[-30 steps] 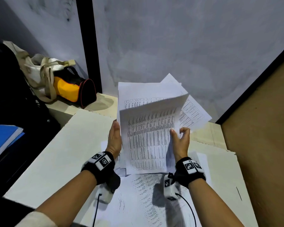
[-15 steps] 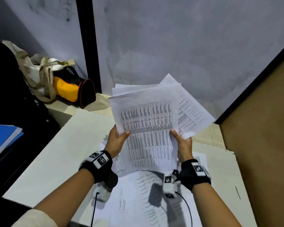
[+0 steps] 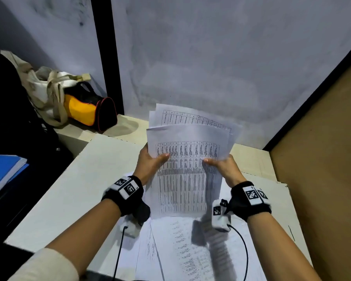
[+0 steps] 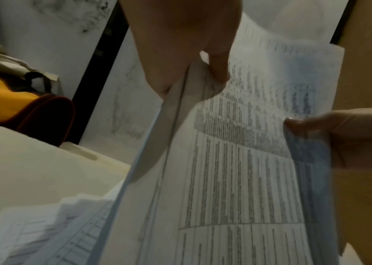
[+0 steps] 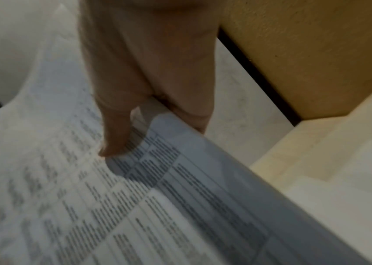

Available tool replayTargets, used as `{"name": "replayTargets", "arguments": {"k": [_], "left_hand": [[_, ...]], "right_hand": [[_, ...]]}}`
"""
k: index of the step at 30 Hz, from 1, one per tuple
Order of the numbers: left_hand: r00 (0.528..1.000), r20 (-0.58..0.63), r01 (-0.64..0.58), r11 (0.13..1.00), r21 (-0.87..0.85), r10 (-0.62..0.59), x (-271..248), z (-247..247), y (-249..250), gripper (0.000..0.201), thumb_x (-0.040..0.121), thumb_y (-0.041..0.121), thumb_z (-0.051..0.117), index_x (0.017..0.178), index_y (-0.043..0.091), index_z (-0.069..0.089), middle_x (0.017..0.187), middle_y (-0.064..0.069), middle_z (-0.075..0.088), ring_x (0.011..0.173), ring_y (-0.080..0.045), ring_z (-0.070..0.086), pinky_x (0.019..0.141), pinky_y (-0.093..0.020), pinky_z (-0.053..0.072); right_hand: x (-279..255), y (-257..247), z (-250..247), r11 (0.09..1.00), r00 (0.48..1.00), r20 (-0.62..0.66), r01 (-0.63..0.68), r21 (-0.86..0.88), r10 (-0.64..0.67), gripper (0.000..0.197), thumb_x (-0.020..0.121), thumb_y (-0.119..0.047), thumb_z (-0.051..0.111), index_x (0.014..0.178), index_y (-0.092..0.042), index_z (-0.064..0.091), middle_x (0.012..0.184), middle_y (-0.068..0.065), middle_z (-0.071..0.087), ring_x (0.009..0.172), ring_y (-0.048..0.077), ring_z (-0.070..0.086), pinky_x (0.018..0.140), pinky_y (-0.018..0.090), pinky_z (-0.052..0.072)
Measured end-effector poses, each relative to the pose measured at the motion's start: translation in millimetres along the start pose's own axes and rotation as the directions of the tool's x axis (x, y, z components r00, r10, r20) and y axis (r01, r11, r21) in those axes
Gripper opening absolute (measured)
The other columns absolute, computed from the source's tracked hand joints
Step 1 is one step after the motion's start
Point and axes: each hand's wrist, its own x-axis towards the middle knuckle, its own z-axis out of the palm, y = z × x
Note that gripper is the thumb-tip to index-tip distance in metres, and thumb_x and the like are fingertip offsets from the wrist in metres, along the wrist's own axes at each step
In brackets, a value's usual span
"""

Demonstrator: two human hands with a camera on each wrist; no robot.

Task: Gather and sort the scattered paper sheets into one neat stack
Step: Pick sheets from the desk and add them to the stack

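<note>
Between the left hand [image 3: 150, 163] and right hand [image 3: 224, 167], each grip pinching a side edge, the bundle of printed sheets [image 3: 187, 179] is lifted but unevenly fanned, while loose sheets [image 3: 182, 246] below on the tabletop [image 3: 69, 189] remain ungathered, so I judge the task roughly midway.

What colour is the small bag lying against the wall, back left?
The bag is yellow-orange with black ends trimmed in red; clearest in the head view.
</note>
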Motion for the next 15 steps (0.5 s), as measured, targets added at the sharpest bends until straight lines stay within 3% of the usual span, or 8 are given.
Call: {"name": "replayTargets", "arguments": {"k": [2,5,7,10,12,15], "left_hand": [[0.998,-0.036,-0.053,0.999,-0.003,0.053,-2.6,1.6,9.7,0.040,0.080,0.001,0.066,0.118,0.002,0.052,0.096,0.002,0.066,0.084,-0.005,0.066,0.069,-0.013,0.054],[0.977,-0.113,-0.184,0.983,-0.015,0.182,-6.7,1.1,23.1,0.036,0.079,0.004,0.067,0.111,0.006,0.053,0.095,0.004,0.064,0.084,-0.001,0.065,0.068,-0.008,0.050],[0.968,-0.111,-0.226,0.974,0.001,0.224,-11.2,0.2,24.3,0.048,0.075,0.013,0.071,0.117,0.008,0.049,0.104,0.003,0.062,0.094,0.000,0.063,0.077,-0.009,0.049],[0.967,-0.075,-0.244,0.970,-0.017,0.242,-20.0,-3.1,21.8,0.056,0.067,0.029,0.078,0.107,0.031,0.039,0.108,0.010,0.051,0.098,0.013,0.054,0.078,-0.005,0.046],[0.965,-0.058,-0.257,0.966,-0.037,0.254,-20.3,-6.0,19.2,0.068,0.056,0.042,0.083,0.105,0.032,0.036,0.109,0.002,0.051,0.096,-0.001,0.057,0.079,-0.014,0.051],[0.970,-0.017,-0.243,0.970,-0.031,0.242,-17.5,-6.7,22.2,0.070,0.060,0.027,0.084,0.110,0.021,0.036,0.104,-0.002,0.052,0.091,-0.015,0.057,0.074,-0.017,0.053]], "right_hand": [[-5.3,-8.2,1.8,0.997,0.996,-0.052,0.072,-0.004,-0.072,0.019,0.077,-0.005,0.070,0.070,-0.020,0.061,0.083,-0.004,0.067,0.075,0.005,0.066,0.087,0.028,0.052],[-19.4,-14.9,-0.5,0.971,0.972,-0.101,0.219,0.092,-0.210,0.028,0.075,0.003,0.070,0.078,-0.024,0.062,0.078,-0.009,0.064,0.064,-0.009,0.064,0.066,0.010,0.052],[-28.0,-11.4,-0.6,0.950,0.961,-0.109,0.268,0.160,-0.252,0.031,0.074,0.006,0.070,0.080,-0.023,0.062,0.074,-0.013,0.067,0.067,-0.007,0.065,0.063,0.010,0.052],[-31.5,0.5,-0.7,0.932,0.962,-0.139,0.265,0.249,-0.236,0.031,0.070,0.008,0.070,0.085,-0.017,0.062,0.071,-0.012,0.071,0.071,0.000,0.066,0.065,0.015,0.053],[-29.9,6.4,-1.1,0.929,0.968,-0.123,0.247,0.277,-0.220,0.031,0.067,0.004,0.074,0.090,-0.014,0.063,0.075,-0.010,0.073,0.074,0.005,0.067,0.068,0.019,0.054],[-27.8,4.6,-1.3,0.926,0.973,-0.104,0.229,0.300,-0.206,0.028,0.066,-0.001,0.073,0.089,-0.013,0.065,0.075,-0.009,0.073,0.074,0.006,0.067,0.069,0.018,0.054]]}}
